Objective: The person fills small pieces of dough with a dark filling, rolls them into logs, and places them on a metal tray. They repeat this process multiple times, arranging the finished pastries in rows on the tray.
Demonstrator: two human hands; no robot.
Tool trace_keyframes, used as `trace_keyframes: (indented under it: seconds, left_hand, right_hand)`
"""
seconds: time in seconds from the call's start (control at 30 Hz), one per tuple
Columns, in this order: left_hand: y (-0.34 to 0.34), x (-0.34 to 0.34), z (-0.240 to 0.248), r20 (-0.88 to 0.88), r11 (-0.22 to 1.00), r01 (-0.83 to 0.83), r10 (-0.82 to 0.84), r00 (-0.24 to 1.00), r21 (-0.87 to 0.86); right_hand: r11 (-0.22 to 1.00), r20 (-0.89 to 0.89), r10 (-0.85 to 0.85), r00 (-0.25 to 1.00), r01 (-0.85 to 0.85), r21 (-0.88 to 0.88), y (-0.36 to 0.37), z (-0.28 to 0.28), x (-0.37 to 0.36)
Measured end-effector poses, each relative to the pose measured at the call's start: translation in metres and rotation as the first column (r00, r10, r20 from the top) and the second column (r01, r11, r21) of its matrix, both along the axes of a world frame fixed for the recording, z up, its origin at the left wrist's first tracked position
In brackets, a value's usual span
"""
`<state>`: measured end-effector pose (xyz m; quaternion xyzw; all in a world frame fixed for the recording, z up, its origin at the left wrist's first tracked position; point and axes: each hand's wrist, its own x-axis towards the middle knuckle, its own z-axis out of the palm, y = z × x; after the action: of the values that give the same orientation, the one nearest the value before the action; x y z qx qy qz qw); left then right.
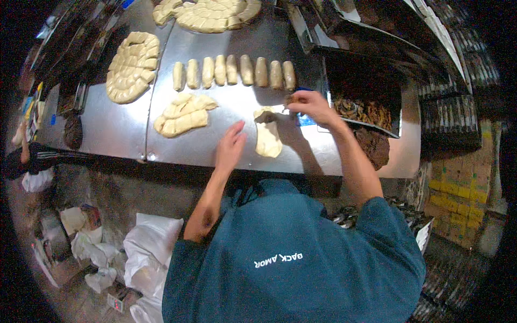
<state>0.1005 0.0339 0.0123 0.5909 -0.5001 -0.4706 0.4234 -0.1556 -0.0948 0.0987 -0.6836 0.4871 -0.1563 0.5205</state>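
Observation:
A flattened strip of pale dough (268,141) lies on the metal table (215,148) in front of me, with dark brown filling (264,117) on its far end. My right hand (318,110) is above and right of it, finger and thumb pinched on a small lump of brown filling (294,100). To the left of the strip rests my left hand (231,145), fingers stretched out and holding nothing. Beyond both hands stands a row of several rolled dough pieces (232,70). A folded heap of cut dough (183,116) sits left of my left hand.
Right of my right hand is a dark tray (399,116) with brown strips, beside a brown mass (371,148). A blue item (306,119) lies partly under that hand. Scored dough rounds (133,67) are farther off. White sacks (153,242) stand on the floor left.

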Motion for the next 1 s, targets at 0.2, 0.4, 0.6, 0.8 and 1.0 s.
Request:
trace_keyframes:
  seconds: [0.2,0.4,0.6,0.8,1.0]
  left_hand:
    - [-0.055,-0.017,-0.012,0.091,0.959,0.217,-0.203,0.975,-0.185]
    - [-0.071,-0.013,-0.011,0.502,0.832,0.457,-0.263,0.824,-0.314]
    - [-0.049,-0.032,-0.003,0.580,0.864,0.272,0.028,0.814,-0.424]
    - [-0.046,-0.042,-0.023,0.605,0.800,0.289,0.112,0.788,-0.526]
    - [-0.053,-0.020,0.001,0.592,0.856,0.376,-0.105,0.799,-0.355]
  right_hand:
    - [0.700,-0.383,0.001,0.924,-0.275,-0.659,0.033,-0.076,0.057]
    - [0.787,-0.194,-0.067,0.979,-0.068,-0.613,0.045,-0.071,0.047]
    - [0.785,-0.085,-0.168,0.982,0.081,-0.615,0.048,-0.070,0.056]
    - [0.749,-0.111,-0.209,0.972,0.086,-0.657,0.058,-0.090,0.058]
    - [0.909,-0.211,-0.103,0.972,0.006,-0.416,0.026,-0.050,0.044]
